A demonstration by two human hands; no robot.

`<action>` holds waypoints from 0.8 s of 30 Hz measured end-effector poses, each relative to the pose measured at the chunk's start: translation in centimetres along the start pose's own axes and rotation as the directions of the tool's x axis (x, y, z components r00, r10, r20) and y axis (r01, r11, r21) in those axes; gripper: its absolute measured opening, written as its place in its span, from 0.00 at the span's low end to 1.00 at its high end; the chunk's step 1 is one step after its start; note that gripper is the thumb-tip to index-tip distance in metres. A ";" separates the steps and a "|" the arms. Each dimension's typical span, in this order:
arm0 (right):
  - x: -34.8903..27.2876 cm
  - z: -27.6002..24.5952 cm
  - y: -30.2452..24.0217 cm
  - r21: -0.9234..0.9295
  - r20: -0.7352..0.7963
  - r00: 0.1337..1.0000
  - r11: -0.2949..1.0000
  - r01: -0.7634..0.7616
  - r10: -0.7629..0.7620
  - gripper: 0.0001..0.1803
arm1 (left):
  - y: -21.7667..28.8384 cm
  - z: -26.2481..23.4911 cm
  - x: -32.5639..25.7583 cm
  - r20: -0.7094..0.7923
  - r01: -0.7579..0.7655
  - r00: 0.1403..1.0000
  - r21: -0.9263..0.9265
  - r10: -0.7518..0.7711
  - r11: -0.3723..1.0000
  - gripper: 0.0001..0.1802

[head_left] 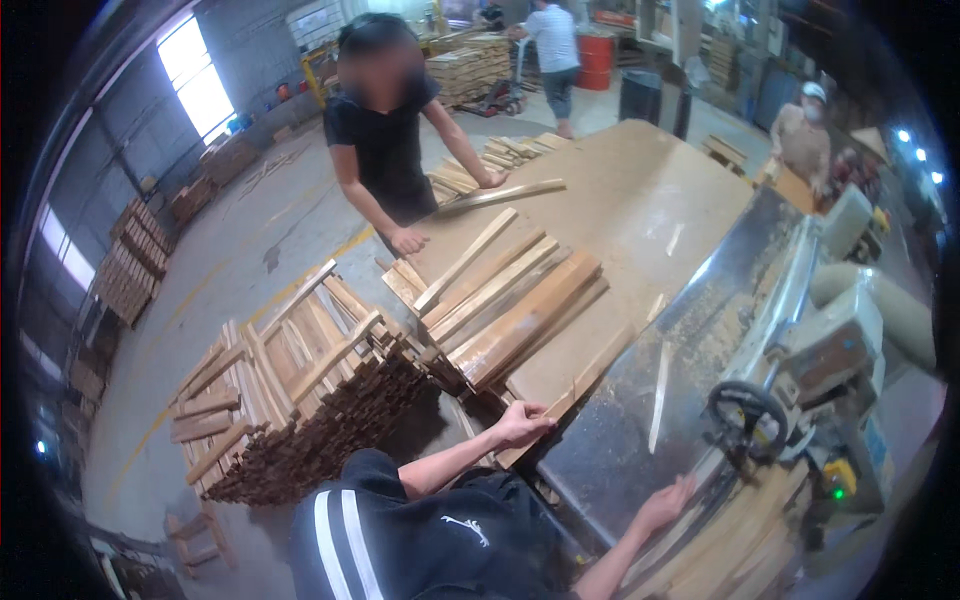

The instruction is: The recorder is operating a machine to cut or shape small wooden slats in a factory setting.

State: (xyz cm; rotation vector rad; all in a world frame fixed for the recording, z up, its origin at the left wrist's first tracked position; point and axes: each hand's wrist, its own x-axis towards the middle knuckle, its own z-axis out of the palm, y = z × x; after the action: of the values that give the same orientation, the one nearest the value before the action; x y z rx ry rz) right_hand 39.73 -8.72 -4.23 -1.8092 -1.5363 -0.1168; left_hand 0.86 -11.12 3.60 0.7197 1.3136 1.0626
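My left hand [524, 426] is closed on the near end of a long wooden strip [590, 372], at the left edge of the dark metal machine table [600, 470]. The strip slants away to the far right along the joint with the brown table. Over the right side of the metal table, my right hand [664, 505] has its fingers stretched out and holds nothing that I can see. It is close to the machine's guide rail [700, 470]. A thin pale offcut [661, 395] lies on the metal surface between my hands and the machine.
Several boards [520, 300] lie on the brown table [640, 200]. A big stack of wood pieces [320, 420] stands to the left. The machine's handwheel [747, 415] is at the right, above more boards [745, 530]. A person in black [385, 150] leans on the table's far side.
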 end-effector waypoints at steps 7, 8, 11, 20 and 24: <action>4.8 1.9 1.3 -0.030 0.028 0.996 0.996 0.083 -0.082 0.11 | 2.9 4.0 0.8 -0.024 -0.037 0.999 0.096 0.039 0.995 0.20; 5.4 2.0 1.4 -0.035 0.014 0.996 0.995 0.094 -0.093 0.11 | 2.9 4.2 0.9 -0.016 -0.051 0.998 0.085 0.053 0.995 0.20; 7.4 2.1 1.0 0.016 0.045 0.991 0.991 0.129 -0.130 0.10 | 1.8 4.7 0.8 -0.092 -0.225 0.964 0.215 0.249 0.950 0.19; 2.5 -6.1 -8.8 0.593 0.722 0.685 0.601 -0.537 -0.100 0.38 | 1.0 9.2 -3.7 0.096 -0.380 0.921 0.427 0.377 0.821 0.27; -7.4 -11.9 -14.2 0.513 0.827 0.561 0.463 -0.722 -0.042 0.45 | -2.7 12.4 -4.1 0.259 -0.411 0.907 0.381 0.331 0.828 0.29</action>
State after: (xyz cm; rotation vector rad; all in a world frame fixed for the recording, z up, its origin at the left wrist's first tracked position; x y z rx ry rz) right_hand 29.70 -21.63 7.25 -1.3086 -1.1897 1.5868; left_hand 13.77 -14.15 4.78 1.4252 1.2863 0.9864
